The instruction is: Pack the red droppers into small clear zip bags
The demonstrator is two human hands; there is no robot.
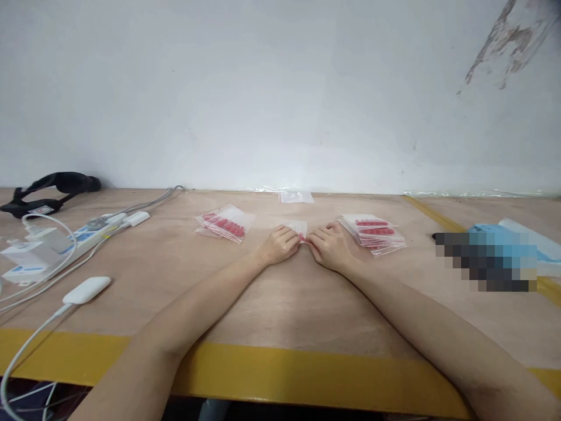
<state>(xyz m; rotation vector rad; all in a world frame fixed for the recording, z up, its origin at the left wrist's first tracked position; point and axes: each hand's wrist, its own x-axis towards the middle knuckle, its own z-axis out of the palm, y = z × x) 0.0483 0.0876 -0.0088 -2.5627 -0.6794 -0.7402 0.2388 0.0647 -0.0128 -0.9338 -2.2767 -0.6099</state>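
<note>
My left hand (279,244) and my right hand (329,245) meet at the middle of the wooden table (280,310). Together they pinch a small clear bag (297,228) with red pieces inside, which lies flat on the table; the fingers cover its near edge. A loose pile of similar clear bags with red pieces (225,223) lies to the left of my left hand. A neater stack of such bags (374,233) sits just right of my right hand.
An empty clear bag (296,197) lies by the white wall. At the left are a white power strip (83,233), white chargers and cables (86,290) and a black strap (48,188). A blurred blue object (495,254) is at the right. Yellow tape (272,374) marks the front edge.
</note>
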